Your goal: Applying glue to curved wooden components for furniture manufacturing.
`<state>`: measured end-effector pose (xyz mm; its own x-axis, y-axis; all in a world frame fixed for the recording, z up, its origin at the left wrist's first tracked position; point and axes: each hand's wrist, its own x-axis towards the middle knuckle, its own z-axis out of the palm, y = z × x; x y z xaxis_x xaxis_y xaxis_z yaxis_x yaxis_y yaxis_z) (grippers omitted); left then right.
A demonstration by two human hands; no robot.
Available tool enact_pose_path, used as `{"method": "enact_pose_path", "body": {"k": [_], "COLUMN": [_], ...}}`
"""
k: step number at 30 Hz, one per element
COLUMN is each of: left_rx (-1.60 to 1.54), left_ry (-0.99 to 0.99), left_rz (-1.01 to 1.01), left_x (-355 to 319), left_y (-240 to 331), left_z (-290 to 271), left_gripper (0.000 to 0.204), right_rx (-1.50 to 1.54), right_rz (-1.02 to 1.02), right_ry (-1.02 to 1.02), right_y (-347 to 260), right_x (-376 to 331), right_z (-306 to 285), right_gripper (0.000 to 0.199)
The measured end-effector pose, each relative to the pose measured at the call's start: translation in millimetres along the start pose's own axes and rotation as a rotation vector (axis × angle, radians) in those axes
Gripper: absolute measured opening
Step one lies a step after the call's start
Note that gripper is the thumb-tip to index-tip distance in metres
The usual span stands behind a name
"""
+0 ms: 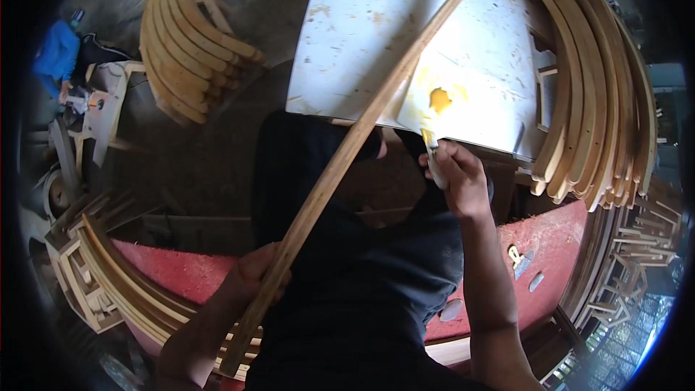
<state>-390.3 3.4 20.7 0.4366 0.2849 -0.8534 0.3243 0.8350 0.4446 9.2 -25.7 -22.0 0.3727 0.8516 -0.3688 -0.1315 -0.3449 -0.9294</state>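
Observation:
A long, narrow wooden slat (346, 146) runs slantwise across the view, its far end above the white tabletop (340, 36). My left hand (253, 273) is wrapped round its lower part. In my right hand (461, 177) is a putty knife (436, 166), with yellow paste on its tip near the table's front edge. Just beyond the knife, a mound of yellow putty (439, 100) sits on a bright, smeared patch of the tabletop. The knife and slat are apart.
Curved wooden pieces (597, 87) are stacked at the right, with another stack (181, 43) at the far left. More curved strips (119, 275) lie at lower left. On the red surface (554, 235) rests another scraper (520, 261). A person in blue (58, 51) works at far left.

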Motion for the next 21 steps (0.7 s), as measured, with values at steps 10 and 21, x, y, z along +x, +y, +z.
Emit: {"method": "enact_pose_path", "body": {"k": [10,21], "left_rx": [-0.044,-0.129], "left_ry": [0.046,0.03], "left_rz": [-0.105,-0.048], "left_x": [-8,-7], "left_y": [-13,-14], "left_z": [-6,-6], "left_gripper": [0.048,0.044], "right_rx": [0.264,0.2], "right_rz": [0.055,-0.021], "right_ry": [-0.025,-0.069], "right_y": [43,39], "right_x": [-47,-31], "right_z": [79,85], "right_gripper": [0.027,0.028]}}
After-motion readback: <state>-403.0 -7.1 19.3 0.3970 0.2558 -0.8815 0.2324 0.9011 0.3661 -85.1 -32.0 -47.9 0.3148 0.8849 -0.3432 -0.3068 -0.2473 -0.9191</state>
